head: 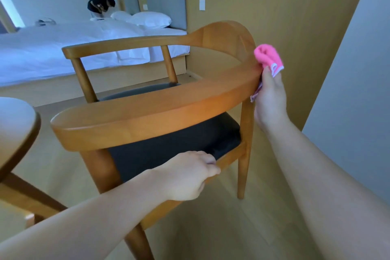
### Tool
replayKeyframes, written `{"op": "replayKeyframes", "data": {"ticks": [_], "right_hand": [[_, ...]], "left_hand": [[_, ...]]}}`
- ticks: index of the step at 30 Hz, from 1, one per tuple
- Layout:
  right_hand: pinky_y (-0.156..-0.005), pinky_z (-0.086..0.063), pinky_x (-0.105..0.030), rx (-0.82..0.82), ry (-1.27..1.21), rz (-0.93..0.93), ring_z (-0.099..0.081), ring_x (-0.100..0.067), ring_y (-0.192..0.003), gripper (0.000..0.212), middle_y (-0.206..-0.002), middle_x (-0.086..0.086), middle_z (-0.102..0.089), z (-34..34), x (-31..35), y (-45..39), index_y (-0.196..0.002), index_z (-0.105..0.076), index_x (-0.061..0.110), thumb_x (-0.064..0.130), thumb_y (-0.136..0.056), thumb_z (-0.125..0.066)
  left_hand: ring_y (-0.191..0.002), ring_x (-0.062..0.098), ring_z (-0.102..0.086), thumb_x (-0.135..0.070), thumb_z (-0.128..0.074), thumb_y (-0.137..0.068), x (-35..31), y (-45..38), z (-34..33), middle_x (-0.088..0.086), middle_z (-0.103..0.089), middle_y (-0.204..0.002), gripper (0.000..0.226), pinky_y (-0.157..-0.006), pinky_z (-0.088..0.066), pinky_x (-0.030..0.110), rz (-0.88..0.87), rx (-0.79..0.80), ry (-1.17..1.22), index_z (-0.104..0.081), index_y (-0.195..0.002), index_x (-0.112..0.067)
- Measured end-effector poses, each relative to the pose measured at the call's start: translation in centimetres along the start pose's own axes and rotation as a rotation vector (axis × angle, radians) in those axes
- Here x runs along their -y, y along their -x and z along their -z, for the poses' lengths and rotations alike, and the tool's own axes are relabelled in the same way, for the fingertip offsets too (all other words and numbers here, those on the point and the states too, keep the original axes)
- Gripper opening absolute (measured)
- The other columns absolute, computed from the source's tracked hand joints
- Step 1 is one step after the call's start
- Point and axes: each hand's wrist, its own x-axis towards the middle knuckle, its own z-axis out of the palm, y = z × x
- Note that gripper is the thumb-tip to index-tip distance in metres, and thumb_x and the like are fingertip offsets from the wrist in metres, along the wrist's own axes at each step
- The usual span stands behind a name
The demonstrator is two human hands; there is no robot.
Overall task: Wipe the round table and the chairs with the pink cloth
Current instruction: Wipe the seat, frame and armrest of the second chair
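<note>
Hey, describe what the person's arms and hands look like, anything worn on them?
Both forearms are bare right to the frame edge, with no sleeve in view. The left hand and right hand wear no gloves, and no watch, bracelet or ring is visible. Each arm enters from a bottom corner of the head view.

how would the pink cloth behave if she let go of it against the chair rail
The pink cloth looks soft and floppy: it bunches in folds above the right hand. Pressed against the smooth curved chair rail, it would probably slide off and drop limply.
</note>
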Motion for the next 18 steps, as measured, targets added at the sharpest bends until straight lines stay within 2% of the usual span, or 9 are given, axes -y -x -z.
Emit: {"op": "replayKeyframes", "data": {"ticks": [3,6,8,10,11,12,13,15,18], "right_hand": [[-0.091,-0.038,-0.014,0.001,0.034,0.044,-0.054,0.009,-0.088,0.03,-0.119,0.006,-0.058,-0.2,-0.3,2.4,-0.131,-0.047,0.034,0.039,-0.104,-0.035],[-0.091,-0.041,-0.009,-0.015,0.144,0.12,-0.052,0.004,-0.104,0.058,-0.148,-0.009,-0.043,-0.8,-0.7,4.7,-0.15,-0.032,0.029,0.049,-0.095,-0.031],[-0.084,-0.04,-0.002,-0.016,0.19,0.167,-0.053,0.007,-0.097,0.058,-0.142,-0.007,-0.047,-1.4,-0.8,5.8,-0.155,-0.02,0.025,0.043,-0.101,-0.029],[-0.092,-0.042,-0.014,-0.009,0.192,0.188,-0.05,-0.004,-0.112,0.055,-0.141,-0.021,-0.032,-1.9,-0.7,6.7,-0.156,-0.012,0.025,0.039,-0.105,-0.027],[-0.106,-0.037,-0.026,-0.007,0.211,0.215,-0.043,-0.011,-0.129,0.058,-0.136,-0.004,-0.046,-2.1,-0.7,7.1,-0.156,-0.008,0.033,0.046,-0.102,-0.026],[-0.115,-0.028,-0.041,-0.002,0.238,0.254,-0.031,-0.024,-0.141,0.059,-0.141,0.012,-0.029,-2.4,-0.7,7.5,-0.153,-0.006,0.043,0.052,-0.098,-0.025],[-0.118,-0.021,-0.052,0.008,0.266,0.296,-0.022,-0.031,-0.146,0.057,-0.148,0.004,-0.027,-2.5,-0.9,7.8,-0.15,-0.005,0.051,0.054,-0.097,-0.024],[-0.12,-0.01,-0.055,0.03,0.302,0.37,-0.007,-0.029,-0.15,0.051,-0.162,-0.008,-0.01,-2.8,-1.2,8.8,-0.147,0.0,0.047,0.042,-0.102,-0.023],[-0.122,0.007,-0.04,0.054,0.388,0.493,0.01,-0.025,-0.15,0.054,-0.163,-0.014,0.007,-3.6,-1.0,10.8,-0.153,0.0,0.016,0.027,-0.104,-0.022]], "left_hand": [[-0.129,0.017,-0.037,-0.011,-0.045,-0.094,-0.6,1.0,-0.9,-0.004,-0.045,-0.137,0.049,-0.107,-0.035,0.034,-0.053,-0.008,-0.028,-0.043,-0.142,-0.021],[-0.128,0.019,-0.037,-0.011,-0.047,-0.093,-1.3,2.0,-1.2,-0.002,-0.046,-0.136,0.048,-0.109,-0.033,0.036,-0.108,0.011,-0.073,-0.045,-0.14,-0.02],[-0.126,0.02,-0.039,-0.009,-0.048,-0.091,-1.4,2.6,-1.3,0.0,-0.048,-0.133,0.047,-0.109,-0.032,0.037,-0.143,0.003,-0.108,-0.048,-0.137,-0.019],[-0.124,0.021,-0.04,-0.009,-0.049,-0.09,-1.4,3.1,-1.1,0.001,-0.049,-0.131,0.047,-0.109,-0.032,0.036,-0.148,-0.005,-0.145,-0.049,-0.136,-0.018],[-0.124,0.021,-0.04,-0.009,-0.049,-0.09,-1.2,3.4,-1.2,0.001,-0.049,-0.131,0.048,-0.109,-0.031,0.034,-0.146,-0.005,-0.161,-0.049,-0.137,-0.018],[-0.123,0.021,-0.041,-0.009,-0.049,-0.09,-1.1,3.8,-1.2,0.001,-0.05,-0.131,0.048,-0.109,-0.031,0.033,-0.147,-0.002,-0.173,-0.049,-0.136,-0.018],[-0.122,0.022,-0.042,-0.008,-0.049,-0.089,-1.1,4.3,-1.1,0.001,-0.051,-0.129,0.047,-0.108,-0.032,0.033,-0.157,0.001,-0.174,-0.05,-0.135,-0.017],[-0.116,0.023,-0.048,-0.006,-0.052,-0.085,-1.2,5.3,-1.0,0.003,-0.055,-0.123,0.046,-0.105,-0.038,0.035,-0.21,-0.007,-0.186,-0.055,-0.13,-0.015],[-0.106,0.025,-0.056,-0.003,-0.058,-0.077,-1.1,7.3,-1.2,0.005,-0.062,-0.112,0.044,-0.098,-0.047,0.037,-0.274,0.004,-0.185,-0.063,-0.12,-0.012]]}}
